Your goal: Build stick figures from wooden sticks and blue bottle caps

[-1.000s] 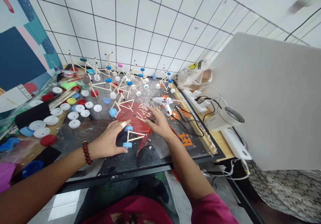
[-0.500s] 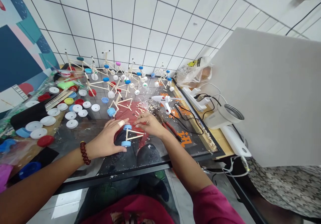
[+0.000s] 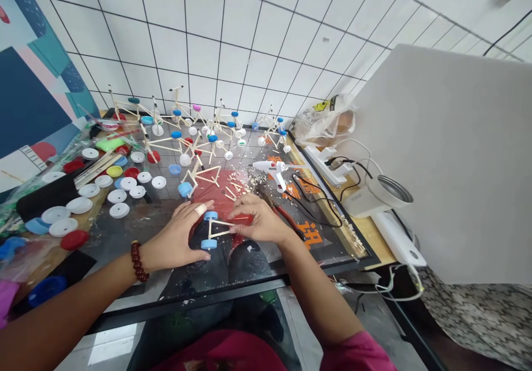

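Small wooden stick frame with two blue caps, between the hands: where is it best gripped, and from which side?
Probably by its two light blue plastic caps, pinched end to end from the left, as the left hand spans them. They are the solid parts; the thin wooden sticks narrow rightward to a tip at the right hand.

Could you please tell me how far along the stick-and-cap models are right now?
Done: several stick-and-cap models stand at the back of the glass table. In hand: the left hand holds a small stick frame by its two blue caps; the right hand pinches its pointed end. Left, probably: this frame looks barer than those, loose caps lie unused alongside, and the glue gun lies aside.
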`<state>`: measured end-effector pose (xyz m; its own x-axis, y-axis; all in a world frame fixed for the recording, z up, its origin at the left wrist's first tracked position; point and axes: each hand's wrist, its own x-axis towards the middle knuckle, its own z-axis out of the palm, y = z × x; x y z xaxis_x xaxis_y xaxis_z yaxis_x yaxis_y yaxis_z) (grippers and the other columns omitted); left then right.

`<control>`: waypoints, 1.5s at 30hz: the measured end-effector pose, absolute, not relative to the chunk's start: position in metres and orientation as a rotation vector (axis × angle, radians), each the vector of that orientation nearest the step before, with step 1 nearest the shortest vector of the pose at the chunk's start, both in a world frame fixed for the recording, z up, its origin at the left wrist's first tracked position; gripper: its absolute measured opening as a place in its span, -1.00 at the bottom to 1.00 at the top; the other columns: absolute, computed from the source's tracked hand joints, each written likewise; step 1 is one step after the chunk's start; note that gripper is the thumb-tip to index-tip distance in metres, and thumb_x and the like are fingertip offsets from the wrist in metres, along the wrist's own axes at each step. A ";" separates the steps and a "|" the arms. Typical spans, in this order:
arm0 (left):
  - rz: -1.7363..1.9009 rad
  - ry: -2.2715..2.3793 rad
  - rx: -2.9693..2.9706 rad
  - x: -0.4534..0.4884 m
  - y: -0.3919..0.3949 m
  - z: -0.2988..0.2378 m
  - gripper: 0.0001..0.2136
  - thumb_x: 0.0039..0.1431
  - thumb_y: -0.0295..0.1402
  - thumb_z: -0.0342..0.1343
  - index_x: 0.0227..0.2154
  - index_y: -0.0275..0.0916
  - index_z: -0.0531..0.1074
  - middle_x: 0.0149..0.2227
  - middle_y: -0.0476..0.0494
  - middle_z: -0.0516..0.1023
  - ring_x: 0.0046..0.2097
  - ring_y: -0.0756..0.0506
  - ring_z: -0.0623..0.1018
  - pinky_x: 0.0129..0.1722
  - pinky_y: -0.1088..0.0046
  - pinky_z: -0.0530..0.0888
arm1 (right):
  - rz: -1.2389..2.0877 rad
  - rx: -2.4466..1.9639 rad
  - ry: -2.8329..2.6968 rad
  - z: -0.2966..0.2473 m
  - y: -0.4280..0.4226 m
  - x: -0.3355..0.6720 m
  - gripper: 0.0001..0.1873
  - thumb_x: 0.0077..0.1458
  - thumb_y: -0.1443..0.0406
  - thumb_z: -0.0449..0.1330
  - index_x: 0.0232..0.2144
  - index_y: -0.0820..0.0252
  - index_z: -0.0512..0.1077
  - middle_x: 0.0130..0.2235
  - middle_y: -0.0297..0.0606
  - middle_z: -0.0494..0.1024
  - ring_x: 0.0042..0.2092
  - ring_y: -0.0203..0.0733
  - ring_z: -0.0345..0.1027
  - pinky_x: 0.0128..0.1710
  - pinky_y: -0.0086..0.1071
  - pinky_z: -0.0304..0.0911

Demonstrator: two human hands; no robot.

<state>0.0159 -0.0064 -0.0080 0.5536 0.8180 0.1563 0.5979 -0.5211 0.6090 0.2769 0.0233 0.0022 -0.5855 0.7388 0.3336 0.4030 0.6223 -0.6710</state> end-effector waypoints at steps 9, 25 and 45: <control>0.559 1.178 2.278 0.016 -0.008 -0.013 0.01 -0.15 -0.30 0.44 0.36 -0.05 0.01 0.29 -0.28 0.32 0.33 -0.43 0.27 0.36 -0.16 0.10 | 0.728 -1.090 -2.510 0.009 0.026 0.286 -0.68 -0.13 0.27 0.51 -0.36 0.13 0.47 -0.24 -0.32 0.49 -0.14 -0.13 0.34 -0.04 -0.22 0.11; 0.427 1.173 2.303 0.015 -0.009 -0.011 0.00 -0.03 -0.32 0.38 0.38 -0.03 -0.15 0.32 -0.30 0.28 0.35 -0.41 0.23 0.36 -0.22 0.08 | 0.833 -1.098 -2.465 0.007 0.028 0.289 -0.86 0.01 0.29 0.42 -0.40 0.13 0.52 -0.23 -0.32 0.51 -0.14 -0.15 0.34 -0.05 -0.21 0.07; 1.378 1.506 2.257 -0.007 0.004 0.011 -0.39 0.16 -0.42 0.25 0.26 -0.01 0.24 0.09 -0.20 0.44 0.12 -0.28 0.49 0.15 0.01 0.47 | 0.386 -0.972 -1.976 0.014 0.033 0.291 -0.90 0.20 0.31 0.27 -0.39 0.12 0.47 -0.38 -0.29 0.55 -0.30 -0.19 0.38 -0.22 -0.23 0.20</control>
